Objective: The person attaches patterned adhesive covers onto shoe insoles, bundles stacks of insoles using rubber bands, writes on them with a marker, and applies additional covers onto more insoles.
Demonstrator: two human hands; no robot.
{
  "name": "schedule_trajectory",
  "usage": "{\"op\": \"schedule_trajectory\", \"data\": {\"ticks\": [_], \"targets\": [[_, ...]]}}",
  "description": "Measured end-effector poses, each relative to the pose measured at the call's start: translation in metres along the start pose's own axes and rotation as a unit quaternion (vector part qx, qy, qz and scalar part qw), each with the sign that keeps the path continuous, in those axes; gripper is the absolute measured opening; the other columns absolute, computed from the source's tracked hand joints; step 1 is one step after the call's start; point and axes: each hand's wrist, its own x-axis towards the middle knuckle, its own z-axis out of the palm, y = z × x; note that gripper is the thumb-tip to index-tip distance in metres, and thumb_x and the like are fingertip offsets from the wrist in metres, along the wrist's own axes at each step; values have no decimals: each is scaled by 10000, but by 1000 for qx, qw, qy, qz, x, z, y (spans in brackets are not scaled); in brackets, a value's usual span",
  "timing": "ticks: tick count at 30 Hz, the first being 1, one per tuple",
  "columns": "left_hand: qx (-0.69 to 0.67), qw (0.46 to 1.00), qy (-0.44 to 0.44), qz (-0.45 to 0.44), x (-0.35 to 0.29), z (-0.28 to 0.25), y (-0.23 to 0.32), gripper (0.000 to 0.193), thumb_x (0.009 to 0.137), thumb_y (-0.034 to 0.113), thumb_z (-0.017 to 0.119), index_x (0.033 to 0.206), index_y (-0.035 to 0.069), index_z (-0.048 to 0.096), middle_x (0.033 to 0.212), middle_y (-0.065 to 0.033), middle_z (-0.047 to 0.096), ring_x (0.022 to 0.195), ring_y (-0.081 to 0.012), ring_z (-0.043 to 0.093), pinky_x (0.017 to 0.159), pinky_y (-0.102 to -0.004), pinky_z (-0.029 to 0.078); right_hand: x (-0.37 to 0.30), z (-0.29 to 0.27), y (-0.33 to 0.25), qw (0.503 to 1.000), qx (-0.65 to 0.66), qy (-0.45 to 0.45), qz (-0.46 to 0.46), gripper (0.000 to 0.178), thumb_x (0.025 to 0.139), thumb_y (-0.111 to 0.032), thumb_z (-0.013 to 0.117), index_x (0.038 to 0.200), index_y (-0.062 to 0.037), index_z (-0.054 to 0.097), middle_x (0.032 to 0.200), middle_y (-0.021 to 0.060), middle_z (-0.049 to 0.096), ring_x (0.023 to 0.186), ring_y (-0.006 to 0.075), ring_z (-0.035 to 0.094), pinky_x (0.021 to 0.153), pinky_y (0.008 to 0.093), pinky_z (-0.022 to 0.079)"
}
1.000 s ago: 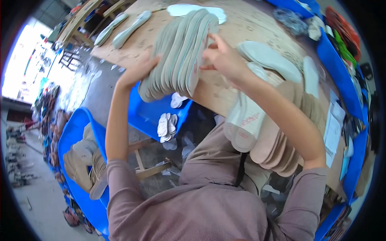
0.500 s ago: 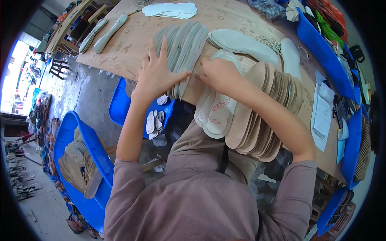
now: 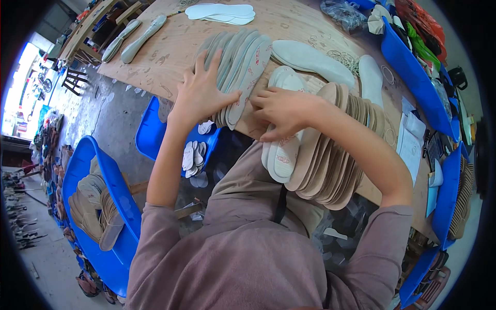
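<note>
A leaning row of grey-green insoles (image 3: 227, 57) stands on the table in front of me. My left hand (image 3: 201, 93) clasps its near end, fingers spread along the left side and thumb across the front insole (image 3: 251, 70), which has red print. Just right of this row my right hand (image 3: 289, 111) is open, its fingers apart and curved. It hovers over or touches a few pale, red-printed insoles (image 3: 283, 161); contact is hard to tell. Beside them, a thick fanned row of tan insoles (image 3: 330, 175) overhangs the table edge beneath my right forearm.
White insole sheets (image 3: 221, 12), pale shoe-shaped forms (image 3: 144, 39) and rubber bands (image 3: 343, 59) lie farther back on the wooden table (image 3: 165, 57). Blue bins (image 3: 77, 206) with insoles stand lower left and below the table edge. More blue bins (image 3: 418, 77) line the right side, near papers (image 3: 411, 137).
My right hand has drawn back from the grey-green row toward the right, and its fingers have spread. The row's front insole now shows its red-printed face. My left hand stays on the row.
</note>
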Motion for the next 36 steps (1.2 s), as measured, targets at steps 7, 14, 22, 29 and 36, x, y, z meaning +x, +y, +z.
{"op": "schedule_trajectory", "data": {"ticks": [7, 14, 22, 29, 36], "targets": [[57, 998, -12, 32, -17, 1, 28, 984, 681, 488, 745, 1499, 151, 314, 1496, -172, 319, 1209, -485, 441, 941, -607, 425, -50, -34, -20, 996, 4, -58, 74, 382, 832, -454, 640, 825, -72, 664, 808, 68, 612, 902, 244, 571, 973, 402, 372], [77, 993, 44, 82, -42, 10, 52, 963, 653, 458, 765, 1472, 153, 360, 1459, -147, 345, 1146, -490, 441, 820, -594, 450, -97, -37, -48, 992, -2, -7, 126, 342, 829, -406, 666, 908, -73, 685, 934, 55, 630, 953, 229, 579, 967, 392, 376], [84, 993, 40, 74, -63, 17, 90, 944, 648, 428, 779, 1456, 145, 381, 1452, -151, 329, 1173, -504, 390, 813, -641, 421, -80, -34, -53, 983, -27, -42, 174, 313, 886, -363, 594, 946, -63, 662, 957, 71, 659, 967, 224, 589, 971, 394, 373], [52, 995, 36, 74, -84, 23, 122, 926, 640, 387, 785, 1443, 130, 399, 1451, -179, 321, 1179, -518, 388, 825, -646, 410, -94, -20, -67, 981, -85, 64, 162, 275, 884, -319, 616, 871, -54, 692, 880, 41, 681, 906, 203, 615, 936, 400, 416], [41, 996, 14, 77, -84, 22, 127, 933, 679, 377, 782, 1473, 125, 363, 1488, -207, 307, 1185, -517, 392, 877, -639, 396, -113, -21, -87, 975, 31, 176, 136, 153, 790, -163, 676, 902, -59, 667, 990, 49, 672, 947, 228, 616, 900, 386, 470]]}}
